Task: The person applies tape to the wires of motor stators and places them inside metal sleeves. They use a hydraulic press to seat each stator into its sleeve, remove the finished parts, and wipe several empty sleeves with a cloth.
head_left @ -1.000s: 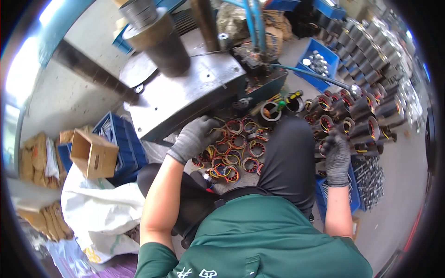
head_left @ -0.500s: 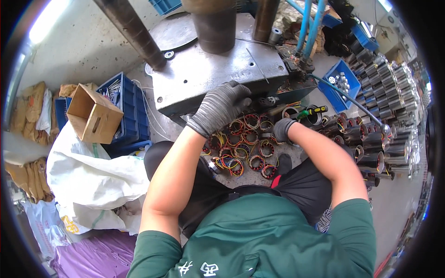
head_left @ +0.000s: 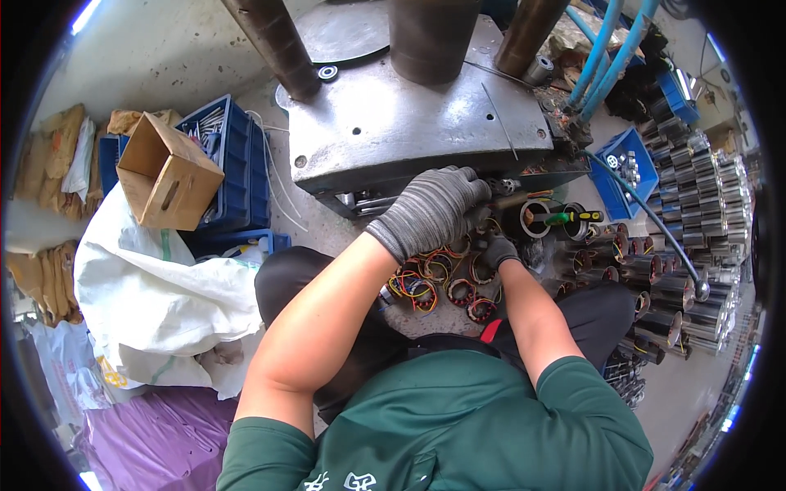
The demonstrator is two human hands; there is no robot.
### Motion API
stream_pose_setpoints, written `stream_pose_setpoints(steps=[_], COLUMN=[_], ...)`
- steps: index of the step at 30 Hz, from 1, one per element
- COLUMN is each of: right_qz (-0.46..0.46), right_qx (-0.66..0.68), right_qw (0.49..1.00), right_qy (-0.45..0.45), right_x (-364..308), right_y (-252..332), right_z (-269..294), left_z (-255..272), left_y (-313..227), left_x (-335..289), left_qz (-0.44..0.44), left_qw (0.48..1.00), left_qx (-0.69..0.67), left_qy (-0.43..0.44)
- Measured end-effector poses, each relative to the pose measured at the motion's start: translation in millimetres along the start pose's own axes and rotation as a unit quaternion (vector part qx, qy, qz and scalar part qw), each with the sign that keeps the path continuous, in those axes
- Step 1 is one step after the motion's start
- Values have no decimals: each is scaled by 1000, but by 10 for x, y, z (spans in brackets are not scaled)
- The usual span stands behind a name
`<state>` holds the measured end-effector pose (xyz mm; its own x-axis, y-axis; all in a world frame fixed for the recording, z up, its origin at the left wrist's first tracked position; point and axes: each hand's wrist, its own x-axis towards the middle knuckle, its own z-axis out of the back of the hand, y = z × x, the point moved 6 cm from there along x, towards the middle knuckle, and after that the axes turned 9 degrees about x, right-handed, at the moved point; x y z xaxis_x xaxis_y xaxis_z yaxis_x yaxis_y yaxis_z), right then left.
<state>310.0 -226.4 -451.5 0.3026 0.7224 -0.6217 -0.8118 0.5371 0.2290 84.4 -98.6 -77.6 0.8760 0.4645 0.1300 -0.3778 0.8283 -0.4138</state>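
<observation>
My left hand (head_left: 434, 211), in a grey knitted glove, reaches to the front edge of the steel press table (head_left: 417, 123). Its fingers curl over and away from view, so what they hold is hidden. Just right of it and lower, my gloved right hand (head_left: 498, 250) is closed, its fingertips close to the left hand; I cannot make out what is in them. Beneath and around both hands lie several wound ring stators (head_left: 422, 295) with red, yellow and blue wires. A green-and-yellow-handled screwdriver (head_left: 573, 218) rests across open metal cylinders (head_left: 535, 221) to the right.
Many shiny metal tubes (head_left: 696, 188) stand along the right. A blue bin (head_left: 626, 168) of small metal parts is behind them. At left are a cardboard box (head_left: 168, 176), blue crates (head_left: 246, 176) and a white sack (head_left: 155, 303). Press columns (head_left: 274, 41) rise ahead.
My right hand has moved inward, away from the cylinders and close to my left hand. My left hand has shifted right and a little lower over the stators. The view has turned slightly.
</observation>
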Motion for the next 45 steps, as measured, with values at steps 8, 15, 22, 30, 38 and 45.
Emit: stream_pose_setpoints(steps=[8, 15, 22, 30, 38, 45], right_qz=[103, 37, 97, 142, 282, 271], right_qx=[-7, 76, 198, 181, 85, 691], right_qw=[995, 995, 973, 973, 954, 657], right_qy=[-7, -43, -65, -22, 62, 132], right_x=[-186, -484, -291, -456, -1722, -2199], right_y=[151, 205, 315, 984, 1845, 1876], right_z=[144, 543, 372, 328, 1746, 2663], left_z=[-35, -16, -3, 12, 421, 806], left_y=[12, 10, 26, 96, 120, 516], left_x=[-19, -25, -57, -93, -161, -579], left_qz=[5, 8, 12, 20, 58, 146], left_qw=[1000, 1000, 1000, 1000, 984, 787], left_qx=[-1, 7, 5, 14, -21, -368], left_qy=[15, 19, 22, 3, -166, -473])
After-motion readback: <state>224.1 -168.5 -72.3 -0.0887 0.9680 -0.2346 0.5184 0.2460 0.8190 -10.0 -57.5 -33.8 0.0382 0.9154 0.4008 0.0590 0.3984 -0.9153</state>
